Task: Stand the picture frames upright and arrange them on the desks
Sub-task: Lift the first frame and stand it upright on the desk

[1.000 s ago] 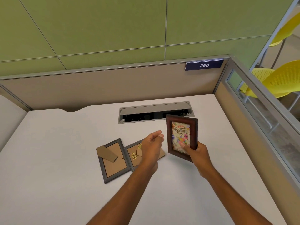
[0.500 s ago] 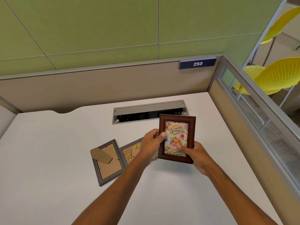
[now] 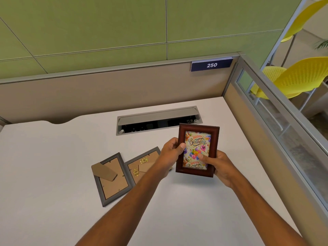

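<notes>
A dark red-brown picture frame (image 3: 198, 137) with a "Happy Birthday" balloon picture is held above the white desk (image 3: 53, 157), its front facing me. My left hand (image 3: 171, 153) grips its left edge, thumb on the glass. My right hand (image 3: 219, 167) holds the lower right corner, thumb across the picture. Two grey frames lie face down on the desk to the left: one (image 3: 111, 180) with a cardboard stand flap, the other (image 3: 142, 166) with gold clips, partly hidden under my left forearm.
A grey cable tray (image 3: 156, 118) with an open slot is set into the desk behind the frames. Beige partition walls (image 3: 106, 96) close the back and right sides, with a "250" label (image 3: 211, 65). Yellow chairs (image 3: 301, 77) stand beyond the right partition.
My left hand has come over from above the grey frames and taken the red-brown frame's left edge. The frame has turned square to me, held in both hands.
</notes>
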`<move>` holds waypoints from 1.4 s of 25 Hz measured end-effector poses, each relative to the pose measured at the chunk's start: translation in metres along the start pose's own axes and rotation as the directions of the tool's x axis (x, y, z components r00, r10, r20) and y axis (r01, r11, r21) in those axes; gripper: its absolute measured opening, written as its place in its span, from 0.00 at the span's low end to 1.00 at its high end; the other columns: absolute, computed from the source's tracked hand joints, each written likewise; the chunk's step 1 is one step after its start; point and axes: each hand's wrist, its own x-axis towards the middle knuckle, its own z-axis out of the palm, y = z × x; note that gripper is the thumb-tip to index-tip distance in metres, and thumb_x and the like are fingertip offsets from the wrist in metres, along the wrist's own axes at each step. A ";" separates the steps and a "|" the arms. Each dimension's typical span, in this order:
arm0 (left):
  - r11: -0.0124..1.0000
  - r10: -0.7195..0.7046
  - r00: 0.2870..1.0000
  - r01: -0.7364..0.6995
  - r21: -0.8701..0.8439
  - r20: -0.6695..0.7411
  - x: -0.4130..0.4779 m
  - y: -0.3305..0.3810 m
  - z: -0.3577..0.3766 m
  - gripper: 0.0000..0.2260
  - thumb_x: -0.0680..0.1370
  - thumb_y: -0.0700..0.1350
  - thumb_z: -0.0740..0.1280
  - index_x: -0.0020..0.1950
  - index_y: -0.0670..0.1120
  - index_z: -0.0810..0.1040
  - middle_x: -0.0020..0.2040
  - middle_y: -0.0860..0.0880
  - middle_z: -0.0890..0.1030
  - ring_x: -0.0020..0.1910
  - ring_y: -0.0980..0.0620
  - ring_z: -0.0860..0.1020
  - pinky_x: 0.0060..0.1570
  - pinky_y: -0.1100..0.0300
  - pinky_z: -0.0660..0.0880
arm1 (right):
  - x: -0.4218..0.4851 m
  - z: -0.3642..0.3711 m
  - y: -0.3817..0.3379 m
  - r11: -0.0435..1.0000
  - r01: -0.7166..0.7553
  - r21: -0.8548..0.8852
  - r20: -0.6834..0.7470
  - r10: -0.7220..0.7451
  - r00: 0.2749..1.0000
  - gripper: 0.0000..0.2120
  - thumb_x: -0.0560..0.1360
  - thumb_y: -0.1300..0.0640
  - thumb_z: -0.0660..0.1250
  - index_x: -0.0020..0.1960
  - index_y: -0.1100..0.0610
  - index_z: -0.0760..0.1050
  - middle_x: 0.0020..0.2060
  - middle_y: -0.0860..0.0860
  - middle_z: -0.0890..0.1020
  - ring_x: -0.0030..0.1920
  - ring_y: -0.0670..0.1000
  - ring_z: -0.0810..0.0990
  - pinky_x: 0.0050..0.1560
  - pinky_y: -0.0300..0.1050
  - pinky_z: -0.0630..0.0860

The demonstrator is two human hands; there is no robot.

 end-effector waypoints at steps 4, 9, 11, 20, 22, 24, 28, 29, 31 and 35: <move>1.000 -0.011 1.000 0.010 0.029 0.016 0.015 -0.001 0.001 0.09 0.87 0.48 0.66 0.64 0.45 0.78 0.57 0.51 0.89 0.52 0.55 0.88 0.48 0.59 0.84 | 0.007 -0.001 -0.002 0.997 -0.029 0.077 -0.006 0.029 1.000 0.29 0.75 0.46 0.74 0.72 0.56 0.77 0.61 0.55 0.87 0.61 0.58 0.87 0.66 0.63 0.81; 0.998 -0.016 0.999 0.013 0.058 0.052 0.040 -0.001 0.000 0.12 0.88 0.49 0.66 0.67 0.43 0.77 0.60 0.48 0.88 0.58 0.50 0.87 0.56 0.52 0.85 | 0.023 -0.003 -0.012 0.975 -0.059 0.214 -0.051 0.072 0.996 0.37 0.78 0.26 0.51 0.73 0.48 0.77 0.64 0.54 0.86 0.64 0.60 0.86 0.67 0.65 0.79; 0.998 -0.040 0.997 0.036 0.055 0.069 0.049 0.001 0.002 0.16 0.87 0.53 0.65 0.69 0.43 0.77 0.61 0.48 0.88 0.58 0.51 0.87 0.56 0.54 0.84 | 0.034 -0.005 -0.014 0.969 -0.082 0.235 -0.070 0.101 0.992 0.39 0.78 0.25 0.47 0.72 0.48 0.77 0.64 0.53 0.87 0.63 0.59 0.86 0.65 0.63 0.81; 0.991 -0.124 0.987 0.128 -0.039 0.104 0.084 0.010 0.016 0.27 0.85 0.70 0.51 0.69 0.56 0.77 0.68 0.49 0.83 0.67 0.48 0.82 0.73 0.46 0.74 | 0.080 -0.015 -0.005 0.965 -0.081 0.250 -0.160 0.123 0.979 0.37 0.80 0.25 0.44 0.68 0.45 0.80 0.64 0.53 0.86 0.62 0.57 0.87 0.63 0.61 0.82; 0.990 -0.132 0.986 0.136 -0.043 0.099 0.091 0.008 0.016 0.33 0.84 0.72 0.49 0.72 0.50 0.78 0.68 0.48 0.83 0.67 0.48 0.82 0.73 0.47 0.74 | 0.086 -0.016 -0.002 0.963 -0.072 0.259 -0.169 0.119 0.978 0.37 0.80 0.26 0.44 0.69 0.45 0.79 0.64 0.54 0.86 0.62 0.57 0.87 0.64 0.62 0.82; 0.989 -0.142 0.986 0.146 -0.040 0.088 0.096 0.005 0.015 0.38 0.83 0.73 0.48 0.71 0.45 0.79 0.64 0.49 0.85 0.64 0.50 0.83 0.70 0.50 0.75 | 0.092 -0.016 0.002 0.962 -0.066 0.266 -0.178 0.116 0.977 0.37 0.80 0.26 0.45 0.71 0.46 0.79 0.64 0.53 0.86 0.62 0.57 0.87 0.67 0.64 0.80; 0.989 -0.142 0.987 0.145 -0.037 0.079 0.102 -0.001 0.011 0.37 0.83 0.73 0.48 0.68 0.45 0.80 0.60 0.52 0.86 0.60 0.55 0.84 0.63 0.54 0.74 | 0.101 -0.016 0.008 0.951 -0.058 0.303 -0.183 0.118 0.976 0.34 0.82 0.28 0.44 0.66 0.45 0.81 0.59 0.51 0.88 0.59 0.55 0.88 0.67 0.63 0.80; 0.990 -0.136 0.988 0.139 -0.033 0.080 0.103 -0.003 0.011 0.36 0.83 0.73 0.48 0.68 0.47 0.80 0.61 0.52 0.86 0.61 0.54 0.84 0.63 0.55 0.74 | 0.102 -0.015 0.009 0.950 -0.056 0.307 -0.183 0.116 0.976 0.34 0.82 0.29 0.44 0.65 0.45 0.81 0.59 0.51 0.89 0.58 0.54 0.88 0.66 0.63 0.80; 0.991 -0.127 0.989 0.130 -0.039 0.082 0.105 -0.007 0.010 0.36 0.83 0.73 0.49 0.70 0.48 0.81 0.64 0.50 0.86 0.63 0.52 0.84 0.63 0.56 0.75 | 0.105 -0.015 0.010 0.947 -0.049 0.317 -0.172 0.108 0.979 0.34 0.82 0.29 0.44 0.64 0.45 0.82 0.59 0.51 0.89 0.59 0.54 0.88 0.67 0.62 0.79; 0.993 -0.111 0.991 0.113 -0.021 0.079 0.105 -0.013 0.012 0.28 0.83 0.72 0.51 0.63 0.57 0.83 0.59 0.53 0.87 0.59 0.55 0.85 0.54 0.62 0.78 | 0.108 -0.017 0.013 0.947 -0.044 0.317 -0.168 0.102 0.980 0.35 0.82 0.29 0.44 0.65 0.46 0.82 0.61 0.53 0.88 0.61 0.55 0.87 0.68 0.61 0.78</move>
